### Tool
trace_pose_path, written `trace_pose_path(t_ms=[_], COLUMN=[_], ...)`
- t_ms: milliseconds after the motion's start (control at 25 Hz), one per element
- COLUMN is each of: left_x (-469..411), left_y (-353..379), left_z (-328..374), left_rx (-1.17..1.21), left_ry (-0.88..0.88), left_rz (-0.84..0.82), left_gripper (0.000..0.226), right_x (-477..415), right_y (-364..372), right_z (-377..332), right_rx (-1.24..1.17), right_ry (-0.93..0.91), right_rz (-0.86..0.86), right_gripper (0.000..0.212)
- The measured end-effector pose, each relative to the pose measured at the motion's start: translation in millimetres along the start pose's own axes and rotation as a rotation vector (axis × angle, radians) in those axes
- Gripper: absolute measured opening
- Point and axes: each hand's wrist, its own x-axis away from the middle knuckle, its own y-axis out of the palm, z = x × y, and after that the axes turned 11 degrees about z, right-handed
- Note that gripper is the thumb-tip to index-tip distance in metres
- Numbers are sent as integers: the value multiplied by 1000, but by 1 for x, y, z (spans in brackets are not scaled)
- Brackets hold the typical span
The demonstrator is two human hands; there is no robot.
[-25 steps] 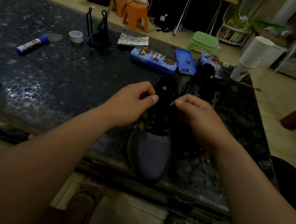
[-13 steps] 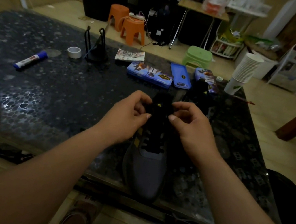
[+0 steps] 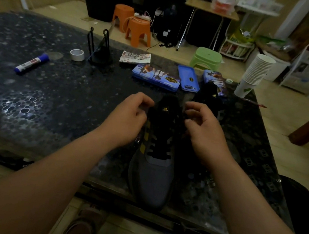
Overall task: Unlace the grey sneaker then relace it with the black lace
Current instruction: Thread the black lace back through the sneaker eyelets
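The grey sneaker point(image 3: 150, 178) lies on the dark table point(image 3: 51, 105), toe toward me, with yellow stripes on its side and a black tongue with a yellow logo. The black lace point(image 3: 157, 149) crosses the lower eyelets. My left hand point(image 3: 129, 117) is at the left of the tongue and my right hand point(image 3: 201, 130) at the right, each with thumb and fingers curled in a pinch at the top eyelets. The lace ends in the fingers are barely visible in the dim light.
A second dark sneaker point(image 3: 209, 97) sits just behind the right hand. Blue tins point(image 3: 155, 76), a stack of paper cups point(image 3: 255, 73), a tape roll point(image 3: 77, 54), a black stand point(image 3: 99, 50) and a marker point(image 3: 31, 63) lie farther back. Stools stand beyond the table.
Both hands have drawn apart from the middle of the tongue to either side of it. The camera has tilted up a little, so the sneaker sits lower in view.
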Motion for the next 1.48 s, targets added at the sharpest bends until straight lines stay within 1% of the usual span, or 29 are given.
trace_pose_path(t_ms=[80,120,200,280,360,400,440,560,680,800,880,920,960,1000,1040,1080,1160,1200,1240,1320,1400,1480], left_x=[4,6,7,7,6,6,5,-1,0,4,6,7,10,13,15,18,22,22,22,22,23,22], left_y=[1,3,5,6,5,3,-1,-14,-14,-8,-9,-10,-10,-9,-8,-5,2,5,7,10,12,14], left_z=[1,1,0,0,-1,-1,-1,-7,-10,-10,-8,-6,-3,1,4,6,8,6,4,2,2,1], left_rx=[-112,-151,-161,-161,-183,-189,-190,-182,-230,-250,-254,-289,-326,-340,-321,-278,-256,-259,-240,-178,-138,-132], left_ry=[75,109,121,113,111,107,104,87,86,75,107,134,161,188,206,203,139,110,82,54,74,120], left_rz=[-35,-17,32,53,59,65,83,189,228,260,289,320,367,411,419,374,200,134,103,102,102,109], left_gripper=[35,34,25,16,15,14,13,10,11,10,9,12,16,19,18,16,15,14,12,7,11,14], right_x=[-1,-1,-1,1,2,1,0,-5,-3,1,4,5,7,9,11,13,17,19,19,18,18,17], right_y=[2,4,5,3,0,-2,-5,-15,-17,-14,-13,-14,-14,-13,-12,-9,-4,-2,-1,0,1,4], right_z=[3,4,5,7,8,7,6,3,5,5,1,-2,-4,-5,-6,-6,-6,-6,-5,-4,-2,1], right_rx=[80,119,211,319,392,404,395,341,382,355,309,282,277,300,335,361,368,362,360,375,409,458], right_ry=[-106,-145,-202,-243,-273,-274,-255,-155,-181,-192,-185,-174,-167,-171,-177,-178,-164,-157,-159,-195,-244,-318], right_rz=[-54,-39,30,63,97,120,148,237,250,277,305,315,326,326,298,242,121,90,84,117,147,167], right_gripper=[36,34,28,24,12,5,3,13,13,13,9,7,9,11,11,8,6,8,10,8,6,8])
